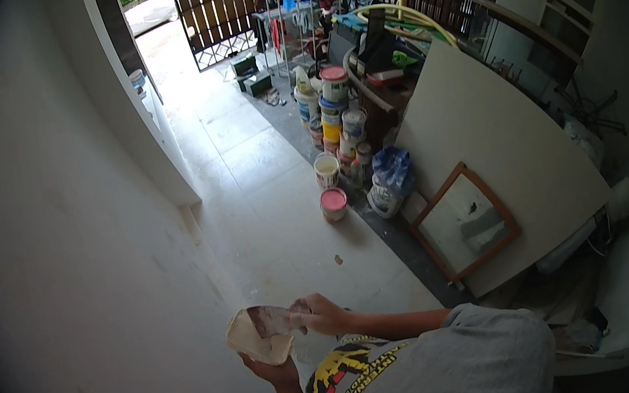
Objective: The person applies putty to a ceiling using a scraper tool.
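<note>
My left hand (274, 370) is closed around the underside of a squarish, pale tub (274, 352) with cream-coloured paste inside, at the lower middle of the head view. A broad scraper (272, 319), its blade smeared greyish brown and white, is gripped in my right hand (326, 315). The blade lies over the tub's far right side, its edge down at the paste. Whether it touches the paste I cannot tell.
A white wall (79, 256) rises close on my left. Stacked paint buckets (332, 84), a pink-lidded bucket (334, 204) and a wood-framed mirror (465, 223) stand on the right. A large board (501, 136) leans behind the mirror. Pale tiles (270, 227) lead toward a gate (218, 15), with people beyond.
</note>
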A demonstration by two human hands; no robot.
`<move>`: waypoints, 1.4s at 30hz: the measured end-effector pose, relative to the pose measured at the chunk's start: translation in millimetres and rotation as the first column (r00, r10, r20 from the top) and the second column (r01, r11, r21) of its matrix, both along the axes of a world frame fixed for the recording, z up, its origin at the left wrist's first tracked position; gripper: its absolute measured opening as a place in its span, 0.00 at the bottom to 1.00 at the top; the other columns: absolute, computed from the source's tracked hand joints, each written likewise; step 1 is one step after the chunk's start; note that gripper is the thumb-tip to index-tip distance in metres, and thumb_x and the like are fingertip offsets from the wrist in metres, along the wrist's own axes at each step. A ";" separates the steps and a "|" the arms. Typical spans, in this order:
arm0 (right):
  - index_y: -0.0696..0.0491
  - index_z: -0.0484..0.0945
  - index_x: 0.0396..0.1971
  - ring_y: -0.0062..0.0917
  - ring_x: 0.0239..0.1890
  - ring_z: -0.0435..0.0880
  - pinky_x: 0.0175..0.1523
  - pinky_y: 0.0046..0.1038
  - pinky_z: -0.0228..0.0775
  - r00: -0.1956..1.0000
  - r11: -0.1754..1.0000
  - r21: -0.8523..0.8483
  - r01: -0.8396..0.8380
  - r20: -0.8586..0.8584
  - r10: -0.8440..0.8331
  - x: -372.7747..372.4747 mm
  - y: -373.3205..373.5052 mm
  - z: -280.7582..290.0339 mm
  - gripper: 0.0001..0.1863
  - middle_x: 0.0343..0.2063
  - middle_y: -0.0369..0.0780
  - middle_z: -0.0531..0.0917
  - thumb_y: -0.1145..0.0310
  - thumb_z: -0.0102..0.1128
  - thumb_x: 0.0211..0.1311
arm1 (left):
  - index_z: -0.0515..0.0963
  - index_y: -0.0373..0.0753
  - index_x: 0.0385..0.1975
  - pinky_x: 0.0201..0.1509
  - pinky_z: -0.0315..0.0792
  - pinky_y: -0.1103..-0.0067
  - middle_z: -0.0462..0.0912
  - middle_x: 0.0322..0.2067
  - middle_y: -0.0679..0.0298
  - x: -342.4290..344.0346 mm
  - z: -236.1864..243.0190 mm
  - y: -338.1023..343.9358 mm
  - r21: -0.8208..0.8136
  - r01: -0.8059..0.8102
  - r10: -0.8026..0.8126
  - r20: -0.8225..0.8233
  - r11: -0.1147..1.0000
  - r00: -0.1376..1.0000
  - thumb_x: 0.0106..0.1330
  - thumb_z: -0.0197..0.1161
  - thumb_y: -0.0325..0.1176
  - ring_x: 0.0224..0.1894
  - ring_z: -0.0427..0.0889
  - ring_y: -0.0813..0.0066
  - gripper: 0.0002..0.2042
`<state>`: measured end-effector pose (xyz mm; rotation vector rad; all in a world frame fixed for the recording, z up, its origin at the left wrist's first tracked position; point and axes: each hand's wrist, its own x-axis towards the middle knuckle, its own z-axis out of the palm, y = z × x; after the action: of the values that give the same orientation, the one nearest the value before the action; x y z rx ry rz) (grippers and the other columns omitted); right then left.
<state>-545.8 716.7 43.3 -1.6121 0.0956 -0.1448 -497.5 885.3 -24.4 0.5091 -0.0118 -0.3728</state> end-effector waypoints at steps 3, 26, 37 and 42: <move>0.62 0.79 0.31 0.15 0.24 0.74 0.31 0.22 0.65 0.998 0.997 0.054 -0.056 0.041 0.054 10.5 -0.7 -0.9 0.14 0.20 0.34 0.78 0.64 0.56 0.69 | 0.63 0.47 0.65 0.60 0.73 0.64 0.71 0.60 0.62 13.6 10.4 -4.2 0.380 -0.227 0.061 0.400 0.897 0.914 0.72 0.41 0.59 0.62 0.72 0.62 0.29; 0.58 0.78 0.27 0.15 0.22 0.72 0.29 0.23 0.64 0.996 0.994 0.088 0.065 0.053 -0.070 75.9 -86.6 14.3 0.11 0.18 0.33 0.77 0.67 0.54 0.66 | 0.62 0.43 0.66 0.57 0.75 0.60 0.73 0.57 0.55 111.8 54.6 -95.7 -0.014 0.182 -0.181 0.068 0.983 0.981 0.73 0.40 0.57 0.58 0.75 0.56 0.29; 0.59 0.78 0.29 0.16 0.22 0.73 0.30 0.23 0.65 0.999 0.999 -0.051 0.009 0.044 -0.007 124.2 -144.5 31.4 0.11 0.18 0.33 0.77 0.67 0.55 0.67 | 0.60 0.45 0.67 0.61 0.73 0.62 0.71 0.59 0.59 142.8 62.6 -133.3 0.170 0.054 -0.098 0.261 0.984 0.960 0.75 0.36 0.57 0.61 0.73 0.60 0.29; 0.59 0.78 0.30 0.16 0.21 0.73 0.29 0.24 0.65 0.996 0.980 -0.182 -0.077 0.035 0.085 142.3 -154.3 41.2 0.12 0.17 0.34 0.77 0.66 0.55 0.67 | 0.60 0.46 0.68 0.61 0.73 0.62 0.70 0.60 0.59 138.9 87.2 -147.6 0.368 -0.173 0.045 0.332 0.914 0.942 0.74 0.38 0.57 0.61 0.73 0.59 0.29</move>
<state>-403.5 562.4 84.5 -1.7897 -0.0173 -0.1278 -358.5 737.7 62.8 0.9624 -0.2236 -0.1757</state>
